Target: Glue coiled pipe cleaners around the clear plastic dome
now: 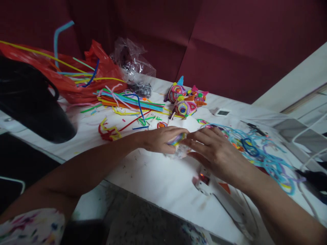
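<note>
My left hand (163,139) is closed around a small craft piece (176,139) wound with rainbow-striped pipe cleaner. Its lower part looks whitish and is blurred. On the other side, the fingers of my right hand (211,146) bend in and press on the same piece, covering part of it. Behind my hands stand several colourful pipe-cleaner figures (186,107) with pointed horns and button-like eyes. A red and orange ring-shaped piece (162,125) lies just beyond my left hand. White paper (190,123) sits behind the piece.
Bundled pipe cleaners (133,102) and a red plastic bag (76,92) lie at the back left, near a black container (33,102). Tangled blue pipe cleaners (265,160) spread at right. A white power socket (204,182) with a red light sits near the table's front edge.
</note>
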The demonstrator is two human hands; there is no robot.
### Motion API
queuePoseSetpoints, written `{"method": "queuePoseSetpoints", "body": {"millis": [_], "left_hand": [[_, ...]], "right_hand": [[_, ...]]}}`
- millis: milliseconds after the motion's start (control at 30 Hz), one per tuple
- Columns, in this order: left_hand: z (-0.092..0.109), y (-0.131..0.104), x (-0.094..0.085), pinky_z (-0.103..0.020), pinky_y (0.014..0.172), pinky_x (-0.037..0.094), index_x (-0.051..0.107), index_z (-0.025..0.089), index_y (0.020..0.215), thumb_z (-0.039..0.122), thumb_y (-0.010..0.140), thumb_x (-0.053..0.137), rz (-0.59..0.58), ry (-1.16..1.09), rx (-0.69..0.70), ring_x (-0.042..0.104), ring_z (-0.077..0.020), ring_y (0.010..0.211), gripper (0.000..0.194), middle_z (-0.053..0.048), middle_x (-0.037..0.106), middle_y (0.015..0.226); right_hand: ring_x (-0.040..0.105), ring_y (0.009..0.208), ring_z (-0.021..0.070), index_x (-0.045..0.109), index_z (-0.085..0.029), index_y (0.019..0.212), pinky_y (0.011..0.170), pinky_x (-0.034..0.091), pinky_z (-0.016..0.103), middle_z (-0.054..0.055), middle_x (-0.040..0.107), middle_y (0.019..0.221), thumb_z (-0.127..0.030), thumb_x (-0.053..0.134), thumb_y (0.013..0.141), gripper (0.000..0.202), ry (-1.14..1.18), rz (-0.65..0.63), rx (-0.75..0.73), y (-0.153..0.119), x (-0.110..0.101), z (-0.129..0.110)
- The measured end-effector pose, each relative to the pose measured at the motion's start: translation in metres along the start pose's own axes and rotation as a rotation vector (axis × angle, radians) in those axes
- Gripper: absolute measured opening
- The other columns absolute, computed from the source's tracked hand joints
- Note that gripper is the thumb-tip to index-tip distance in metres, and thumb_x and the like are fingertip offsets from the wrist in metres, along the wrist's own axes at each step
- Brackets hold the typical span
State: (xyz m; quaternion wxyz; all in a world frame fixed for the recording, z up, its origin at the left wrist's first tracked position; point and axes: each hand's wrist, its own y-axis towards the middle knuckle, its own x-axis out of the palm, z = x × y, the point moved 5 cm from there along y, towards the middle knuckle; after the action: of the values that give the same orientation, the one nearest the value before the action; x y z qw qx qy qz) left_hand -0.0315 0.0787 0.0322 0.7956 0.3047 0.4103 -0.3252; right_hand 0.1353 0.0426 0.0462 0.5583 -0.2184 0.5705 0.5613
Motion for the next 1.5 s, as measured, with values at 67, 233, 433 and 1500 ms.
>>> {"method": "queuePoseSetpoints", "body": {"millis": [67, 233, 433, 1500], "left_hand": [[0.0, 0.0, 0.0, -0.024, 0.103, 0.028, 0.029, 0.02, 0.127, 0.019, 0.073, 0.056, -0.004, 0.001, 0.004, 0.039, -0.0165, 0.124, 0.06, -0.005, 0.041, 0.135], [-0.001, -0.001, 0.001, -0.025, 0.104, 0.027, 0.029, 0.02, 0.128, 0.021, 0.075, 0.054, -0.015, 0.005, 0.002, 0.037, -0.0166, 0.126, 0.059, -0.006, 0.039, 0.136], [-0.003, -0.001, 0.0, -0.027, 0.107, 0.024, 0.026, 0.017, 0.131, 0.018, 0.074, 0.051, -0.047, 0.009, 0.005, 0.033, -0.0179, 0.13, 0.063, -0.008, 0.036, 0.139], [-0.003, -0.002, -0.007, -0.027, 0.107, 0.024, 0.027, 0.021, 0.133, 0.019, 0.076, 0.051, -0.109, -0.144, 0.02, 0.034, -0.0164, 0.13, 0.062, -0.003, 0.035, 0.141]], "right_hand": [[0.074, 0.104, 0.0282, 0.083, -0.023, 0.131, 0.087, 0.048, 0.044, 0.007, 0.089, 0.117, -0.011, 0.069, 0.119, 0.022, -0.01, 0.013, -0.015, 0.001, -0.001, 0.0], [0.072, 0.101, 0.0276, 0.083, -0.019, 0.13, 0.085, 0.047, 0.045, 0.008, 0.088, 0.114, -0.013, 0.068, 0.122, 0.018, -0.031, 0.035, -0.051, 0.001, -0.001, -0.001], [0.073, 0.101, 0.027, 0.083, -0.02, 0.129, 0.086, 0.047, 0.044, 0.007, 0.088, 0.113, -0.016, 0.067, 0.124, 0.017, -0.019, 0.056, -0.05, -0.002, -0.001, -0.001], [0.076, 0.131, 0.0313, 0.07, -0.013, 0.154, 0.105, 0.055, 0.049, 0.017, 0.09, 0.142, -0.019, 0.048, 0.131, 0.033, -0.17, 0.141, -0.077, -0.027, 0.014, -0.01]]}}
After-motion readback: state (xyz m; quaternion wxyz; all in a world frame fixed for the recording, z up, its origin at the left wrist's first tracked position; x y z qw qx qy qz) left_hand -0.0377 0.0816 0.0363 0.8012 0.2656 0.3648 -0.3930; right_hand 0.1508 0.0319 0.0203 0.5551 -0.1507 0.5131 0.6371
